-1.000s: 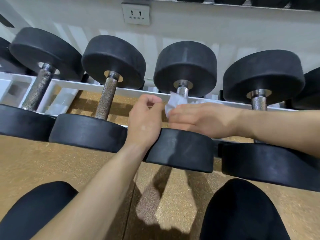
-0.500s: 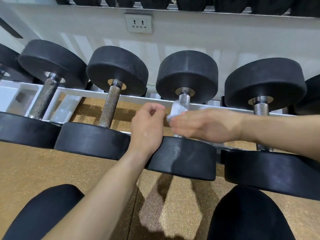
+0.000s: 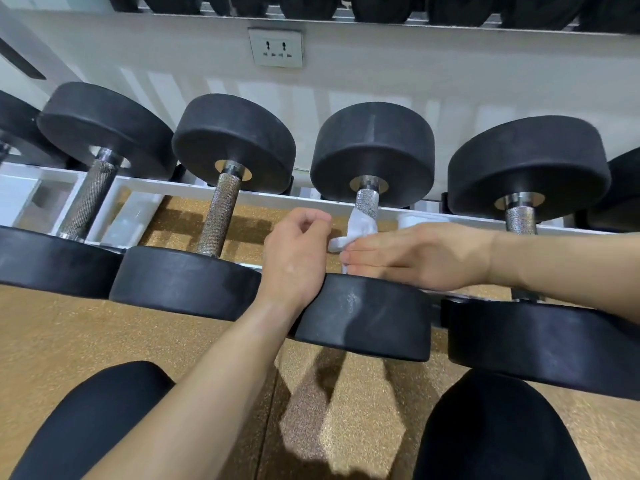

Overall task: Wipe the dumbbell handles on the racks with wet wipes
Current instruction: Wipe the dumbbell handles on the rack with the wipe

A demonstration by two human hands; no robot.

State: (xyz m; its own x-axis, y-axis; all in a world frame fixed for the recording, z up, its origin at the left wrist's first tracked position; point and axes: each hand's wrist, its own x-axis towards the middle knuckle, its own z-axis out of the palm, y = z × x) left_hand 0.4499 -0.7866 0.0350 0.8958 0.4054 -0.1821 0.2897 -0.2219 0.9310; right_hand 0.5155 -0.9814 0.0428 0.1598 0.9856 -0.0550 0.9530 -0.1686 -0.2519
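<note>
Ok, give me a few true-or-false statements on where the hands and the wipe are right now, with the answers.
1. The right hand holds the wet wipe round the wiped handle. True.
2. The left hand grips a neighbouring dumbbell. False: its wrist rests against the near head of the dumbbell being wiped, and the handle to its left is untouched.
3. A wall socket sits above the row of dumbbells. True.
4. The next dumbbell to the right has a wipe on it too. False: the handle on the right is bare knurled metal.
</note>
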